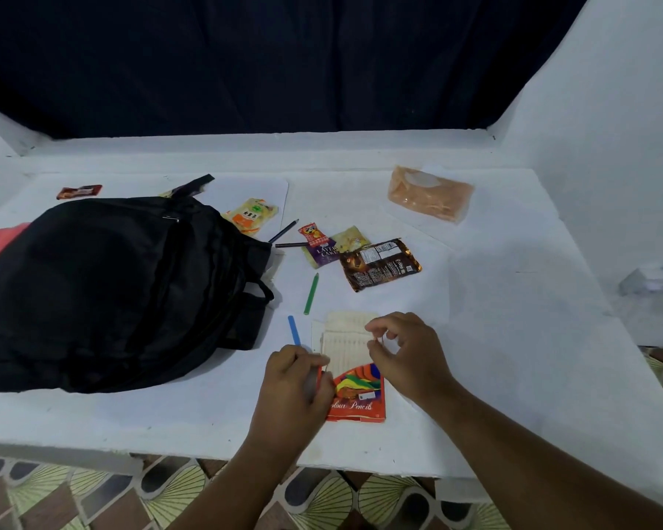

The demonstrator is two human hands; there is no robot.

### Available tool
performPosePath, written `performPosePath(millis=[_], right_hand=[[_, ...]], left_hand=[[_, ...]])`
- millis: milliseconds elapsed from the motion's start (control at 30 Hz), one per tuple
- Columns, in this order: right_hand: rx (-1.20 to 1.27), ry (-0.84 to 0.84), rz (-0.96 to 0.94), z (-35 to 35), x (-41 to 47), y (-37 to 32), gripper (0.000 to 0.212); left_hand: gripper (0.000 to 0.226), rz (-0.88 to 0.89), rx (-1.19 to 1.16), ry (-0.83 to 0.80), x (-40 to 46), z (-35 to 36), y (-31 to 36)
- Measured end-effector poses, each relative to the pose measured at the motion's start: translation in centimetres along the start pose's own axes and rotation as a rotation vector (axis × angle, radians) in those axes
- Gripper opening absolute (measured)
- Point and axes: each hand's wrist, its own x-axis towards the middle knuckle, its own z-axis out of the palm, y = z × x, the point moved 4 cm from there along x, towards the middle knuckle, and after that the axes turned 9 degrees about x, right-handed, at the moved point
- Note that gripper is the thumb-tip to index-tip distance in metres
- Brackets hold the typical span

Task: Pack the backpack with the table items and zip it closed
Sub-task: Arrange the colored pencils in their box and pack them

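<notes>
The white table (494, 300) spreads out on every side of the fingers. The black backpack (112, 288) lies flat well off to the left of the fingers, and from this angle I cannot tell whether any of its zips is open. Nothing seen here is packed, so the task looks to be near its start: almost everything remains to go in, and the zipping comes last.

Far beyond the fingers sits a clear orange pouch (429, 193). Nearer, though still beyond them, lie a brown wrapper (379, 263), a purple cake packet (324, 252) and a yellow snack pack (251, 216).

The colour pencil box (360, 395) lies between the two hands, its pale inner tray (345, 338) slid out. The left hand (291, 380) curls its fingers around what looks like a red pencil at the box's left edge. The right hand (406, 353) hovers over the tray, fingers bent in a loose pinch; whether it holds anything I cannot tell.

A green pencil (311, 288) and a blue pencil (294, 330) lie loose just past the left fingers, two dark pencils (284, 231) farther on.
</notes>
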Motion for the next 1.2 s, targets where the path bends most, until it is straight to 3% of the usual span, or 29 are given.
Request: performPosePath(millis=[300, 367, 467, 633, 700, 833, 933, 1067, 1200], right_hand=[[0.041, -0.048, -0.016, -0.1, 0.0, -0.2, 0.032], [0.054, -0.048, -0.008, -0.2, 0.0, 0.0, 0.029], [0.071, -0.045, 0.022, -0.2, 0.0, -0.1, 0.027], [0.066, -0.019, 0.058, -0.3, 0.0, 0.0, 0.018], [0.075, -0.008, 0.067, -0.3, 0.1, 0.2, 0.015], [0.092, 0.011, 0.065, -0.4, 0.2, 0.3, 0.014], [0.108, 0.023, 0.048, -0.3, 0.2, 0.5, 0.013], [0.168, 0.040, 0.003, -0.2, 0.4, 1.0, 0.010], [0.185, 0.071, -0.044, -0.2, 0.5, 1.1, 0.015]], left_hand=[[0.017, -0.021, -0.084, -0.038, 0.0, -0.3, -0.3], [0.006, -0.078, -0.206, -0.074, 0.5, -0.9, 0.0], [0.009, -0.213, -0.283, -0.110, 2.2, -2.6, 0.5], [0.036, -0.473, -0.098, -0.134, 4.9, -3.2, -0.2], [0.029, -0.526, -0.051, -0.146, 5.5, -2.8, -0.6], [0.010, -0.449, 0.088, -0.145, 6.0, -2.7, -0.4], [0.013, -0.390, 0.110, -0.144, 5.8, -2.9, 0.0], [0.015, -0.331, -0.013, -0.071, 6.2, -3.7, 1.0], [0.006, -0.417, -0.356, 0.099, 6.8, -5.8, 2.4]])
